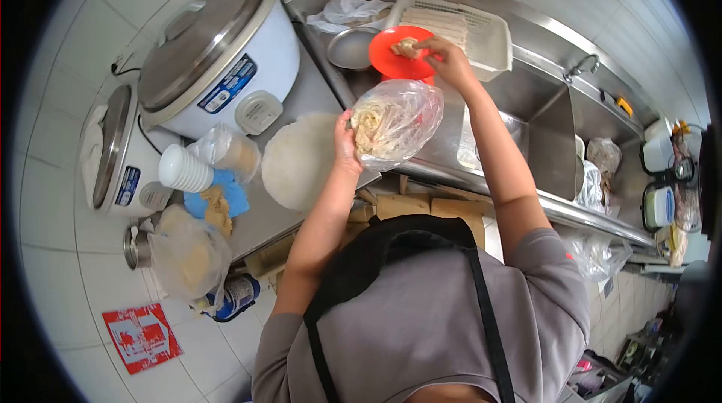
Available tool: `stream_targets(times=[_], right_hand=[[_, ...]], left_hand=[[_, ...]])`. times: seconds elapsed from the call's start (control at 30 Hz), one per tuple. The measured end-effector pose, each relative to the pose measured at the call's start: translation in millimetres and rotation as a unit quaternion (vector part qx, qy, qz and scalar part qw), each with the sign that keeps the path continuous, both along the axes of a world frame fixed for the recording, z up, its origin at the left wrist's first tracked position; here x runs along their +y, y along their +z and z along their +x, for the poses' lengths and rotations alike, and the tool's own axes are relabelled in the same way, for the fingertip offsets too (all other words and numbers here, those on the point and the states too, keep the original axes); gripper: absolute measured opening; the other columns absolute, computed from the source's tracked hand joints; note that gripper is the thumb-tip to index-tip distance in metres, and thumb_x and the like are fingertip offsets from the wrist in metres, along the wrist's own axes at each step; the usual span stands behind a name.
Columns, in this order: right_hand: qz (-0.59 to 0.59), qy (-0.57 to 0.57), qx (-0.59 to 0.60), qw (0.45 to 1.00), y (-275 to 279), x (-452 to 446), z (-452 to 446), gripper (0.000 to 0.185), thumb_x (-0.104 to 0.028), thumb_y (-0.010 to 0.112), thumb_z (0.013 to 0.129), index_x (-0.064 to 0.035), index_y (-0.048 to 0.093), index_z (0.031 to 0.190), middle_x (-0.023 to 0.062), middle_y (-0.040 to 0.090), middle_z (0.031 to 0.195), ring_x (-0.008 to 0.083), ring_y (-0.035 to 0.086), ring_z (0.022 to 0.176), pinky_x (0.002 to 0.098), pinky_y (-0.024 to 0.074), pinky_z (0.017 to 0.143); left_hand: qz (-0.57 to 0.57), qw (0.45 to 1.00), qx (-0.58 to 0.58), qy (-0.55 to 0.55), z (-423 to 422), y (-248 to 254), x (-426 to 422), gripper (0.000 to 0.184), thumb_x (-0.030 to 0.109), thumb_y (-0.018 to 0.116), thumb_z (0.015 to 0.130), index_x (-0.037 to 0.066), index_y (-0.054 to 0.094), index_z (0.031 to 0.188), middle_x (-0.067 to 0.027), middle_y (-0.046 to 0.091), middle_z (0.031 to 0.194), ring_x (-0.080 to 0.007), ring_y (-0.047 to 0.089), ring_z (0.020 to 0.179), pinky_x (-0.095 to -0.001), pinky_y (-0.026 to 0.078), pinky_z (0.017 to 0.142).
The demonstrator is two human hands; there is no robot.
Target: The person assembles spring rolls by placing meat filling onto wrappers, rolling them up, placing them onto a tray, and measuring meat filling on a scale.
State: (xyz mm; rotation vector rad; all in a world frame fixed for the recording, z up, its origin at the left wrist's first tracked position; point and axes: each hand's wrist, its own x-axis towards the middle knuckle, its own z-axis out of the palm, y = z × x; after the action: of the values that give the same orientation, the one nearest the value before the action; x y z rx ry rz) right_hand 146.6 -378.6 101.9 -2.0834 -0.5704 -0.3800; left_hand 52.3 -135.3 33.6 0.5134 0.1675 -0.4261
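A clear plastic bag (410, 113) filled with pale, moist food that looks like pieces of meat is gripped in my left hand (346, 145), whose fingers curl round its left side. Over a round red plate (402, 70), just beyond the bag, is my right hand (449, 61). Its fingers are bunched at a small lump of the same pale food (406, 47) on the plate. Part of that lump is hidden by the fingertips. Another red item shows under the plate, mostly covered by the bag.
Behind the plate stand a white basket (496, 45) and a metal bowl (353, 48). A sink (553, 121) lies to the right. On the left are two large cookers (256, 49), stacked white cups (184, 168), a round white board (297, 166) and bagged food (192, 252).
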Motion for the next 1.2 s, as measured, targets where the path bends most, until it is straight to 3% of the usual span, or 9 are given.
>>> stream_targets(times=[0.17, 0.27, 0.47, 0.57, 0.73, 0.8, 0.87, 1.13, 1.2], right_hand=[[0.231, 0.105, 0.294, 0.921, -31, -38, -79, 0.033, -0.017, 0.058, 0.088, -0.0036, 0.057, 0.118, 0.0034, 0.061, 0.105, 0.0116, 0.053, 0.100, 0.0284, 0.0429, 0.088], [0.210, 0.054, 0.337, 0.916, -29, -32, -125, 0.042, -0.024, 0.061, 0.086, -0.0061, 0.053, 0.124, 0.0030, 0.061, 0.104, 0.0120, 0.053, 0.098, 0.0280, 0.0429, 0.085], [-0.014, -0.201, 0.023, 0.979, -69, -37, -146, 0.049, -0.016, 0.074, 0.073, -0.0011, 0.055, 0.115, 0.0103, 0.061, 0.099, 0.0196, 0.058, 0.087, 0.0319, 0.0470, 0.078], [0.076, -0.286, 0.165, 0.941, -38, -76, -150, 0.046, -0.010, 0.073, 0.067, 0.0007, 0.056, 0.108, 0.0192, 0.060, 0.100, 0.0346, 0.060, 0.090, 0.0388, 0.0479, 0.077], [-0.073, -0.430, -0.035, 0.899, -96, -142, -121, 0.041, -0.009, 0.066, 0.074, -0.0013, 0.051, 0.111, 0.0213, 0.055, 0.100, 0.0404, 0.054, 0.094, 0.0442, 0.0444, 0.079], [-0.259, -0.287, 0.300, 0.872, -158, -155, -105, 0.066, -0.036, 0.072, 0.070, -0.0025, 0.046, 0.121, 0.0275, 0.048, 0.119, 0.0417, 0.051, 0.105, 0.0448, 0.0427, 0.090], [-0.408, -0.113, 0.403, 0.811, -159, -150, -103, 0.083, -0.052, 0.072, 0.065, -0.0044, 0.047, 0.127, 0.0259, 0.042, 0.130, 0.0422, 0.045, 0.114, 0.0441, 0.0382, 0.097], [-0.097, -0.155, 0.153, 0.971, 34, -130, -35, 0.040, -0.025, 0.069, 0.078, 0.0002, 0.062, 0.108, 0.0148, 0.066, 0.094, 0.0179, 0.063, 0.080, 0.0302, 0.0472, 0.073], [-0.028, -0.099, 0.109, 0.989, 59, -111, 5, 0.035, -0.023, 0.066, 0.081, -0.0001, 0.063, 0.107, 0.0087, 0.067, 0.092, 0.0144, 0.060, 0.083, 0.0301, 0.0468, 0.074]], left_hand=[[0.073, 0.993, -0.044, -0.081, 3, 8, -43, 0.037, 0.027, 0.043, 0.090, 0.001, 0.053, 0.113, -0.0152, 0.059, 0.108, -0.0256, 0.059, 0.098, -0.0401, 0.047, 0.087], [0.140, 0.988, -0.070, -0.019, 14, -17, -86, 0.033, 0.022, 0.047, 0.090, 0.003, 0.048, 0.117, -0.0132, 0.059, 0.107, -0.0234, 0.059, 0.097, -0.0398, 0.049, 0.083], [0.100, 0.983, -0.092, -0.126, -2, 5, -150, 0.031, 0.029, 0.051, 0.090, 0.011, 0.047, 0.115, -0.0034, 0.048, 0.121, -0.0248, 0.046, 0.115, -0.0408, 0.031, 0.099], [0.194, 0.955, -0.061, -0.215, 1, 13, -157, 0.036, 0.034, 0.051, 0.090, 0.010, 0.046, 0.116, -0.0024, 0.045, 0.122, -0.0250, 0.041, 0.119, -0.0406, 0.025, 0.102], [0.214, 0.927, -0.127, -0.279, 1, 10, -126, 0.026, 0.025, 0.050, 0.091, 0.007, 0.049, 0.110, -0.0064, 0.046, 0.120, -0.0226, 0.049, 0.109, -0.0380, 0.039, 0.092], [0.225, 0.921, -0.132, -0.291, 3, 9, -102, 0.024, 0.024, 0.049, 0.092, 0.006, 0.050, 0.109, -0.0073, 0.049, 0.116, -0.0208, 0.053, 0.104, -0.0358, 0.042, 0.088], [0.273, 0.913, -0.148, -0.263, -1, 22, -77, 0.024, 0.024, 0.049, 0.092, 0.006, 0.051, 0.108, -0.0072, 0.052, 0.112, -0.0196, 0.054, 0.101, -0.0348, 0.043, 0.087], [0.350, 0.920, -0.150, 0.097, -53, 22, 57, 0.020, 0.013, 0.049, 0.091, 0.004, 0.049, 0.109, -0.0090, 0.054, 0.104, -0.0183, 0.058, 0.084, -0.0301, 0.047, 0.079], [0.486, 0.804, -0.213, 0.267, -75, 9, 80, 0.020, 0.006, 0.049, 0.089, 0.002, 0.047, 0.108, -0.0089, 0.052, 0.101, -0.0182, 0.056, 0.083, -0.0292, 0.046, 0.078]])
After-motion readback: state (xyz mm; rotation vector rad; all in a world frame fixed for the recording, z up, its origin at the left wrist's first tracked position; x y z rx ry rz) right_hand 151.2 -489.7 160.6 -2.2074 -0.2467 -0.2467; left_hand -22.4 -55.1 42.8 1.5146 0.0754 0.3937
